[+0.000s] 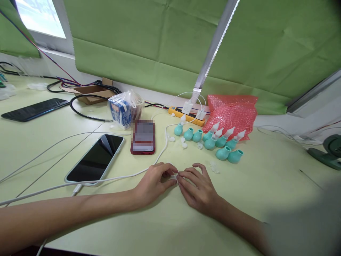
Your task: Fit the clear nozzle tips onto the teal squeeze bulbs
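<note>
Both my hands meet over the middle of the table, fingertips almost touching. Between thumb and fingers, my left hand (156, 181) pinches a small clear plastic piece (173, 176). My right hand (198, 186) has its fingertips closed on the other end of that piece, which they partly cover. Beyond the hands stand several teal squeeze bulbs (210, 143), some with translucent pointed tips (229, 132) and some with bare necks. A few small clear plastic pieces (214, 167) lie right of my right hand, and white caps (183, 143) lie near the bulbs.
A phone (94, 160) with a white cable (125, 176) lies left of my hands, near a red-cased phone (143, 142). Farther back are a bagged blue box (121, 111), an orange power strip (186, 115) and a red bubble-wrap bag (231, 113). A dark green stand (327, 153) is at right.
</note>
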A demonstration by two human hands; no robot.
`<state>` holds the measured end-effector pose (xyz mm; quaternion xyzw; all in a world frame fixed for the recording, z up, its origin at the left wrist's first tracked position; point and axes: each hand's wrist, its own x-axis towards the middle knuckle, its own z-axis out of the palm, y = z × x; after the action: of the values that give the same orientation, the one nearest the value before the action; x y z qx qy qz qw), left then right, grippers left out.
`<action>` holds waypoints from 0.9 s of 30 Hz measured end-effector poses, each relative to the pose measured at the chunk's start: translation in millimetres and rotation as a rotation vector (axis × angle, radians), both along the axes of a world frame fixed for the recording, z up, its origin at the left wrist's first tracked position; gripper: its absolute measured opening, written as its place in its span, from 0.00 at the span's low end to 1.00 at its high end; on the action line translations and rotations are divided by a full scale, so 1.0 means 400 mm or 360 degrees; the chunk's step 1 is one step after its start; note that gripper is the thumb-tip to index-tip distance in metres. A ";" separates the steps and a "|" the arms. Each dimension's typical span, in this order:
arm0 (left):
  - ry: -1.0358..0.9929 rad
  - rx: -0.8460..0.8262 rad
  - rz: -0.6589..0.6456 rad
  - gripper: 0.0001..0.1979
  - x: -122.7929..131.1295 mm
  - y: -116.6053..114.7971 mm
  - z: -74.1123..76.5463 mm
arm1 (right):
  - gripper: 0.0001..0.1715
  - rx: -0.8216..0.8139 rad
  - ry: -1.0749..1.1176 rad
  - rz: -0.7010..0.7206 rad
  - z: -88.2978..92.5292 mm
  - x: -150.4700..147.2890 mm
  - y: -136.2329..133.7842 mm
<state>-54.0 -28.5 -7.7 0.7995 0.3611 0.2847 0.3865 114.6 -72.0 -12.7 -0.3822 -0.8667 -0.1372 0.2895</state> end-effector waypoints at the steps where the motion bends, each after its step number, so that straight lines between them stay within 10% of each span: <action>1: -0.0010 -0.0004 0.0000 0.08 0.000 0.000 0.001 | 0.13 -0.0023 0.0055 0.0017 -0.001 -0.001 0.002; 8: 0.0039 -0.0005 0.0011 0.06 -0.001 0.000 0.002 | 0.15 -0.0250 0.0546 0.0101 -0.003 0.001 0.012; 27: -0.0018 -0.0035 -0.0008 0.10 -0.001 -0.002 -0.001 | 0.13 -0.0237 0.0256 0.0089 0.006 -0.005 0.006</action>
<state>-54.6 -29.3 -8.0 0.7945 0.3599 0.2843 0.3979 112.7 -69.5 -10.4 -0.3881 -0.8588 -0.0332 0.3328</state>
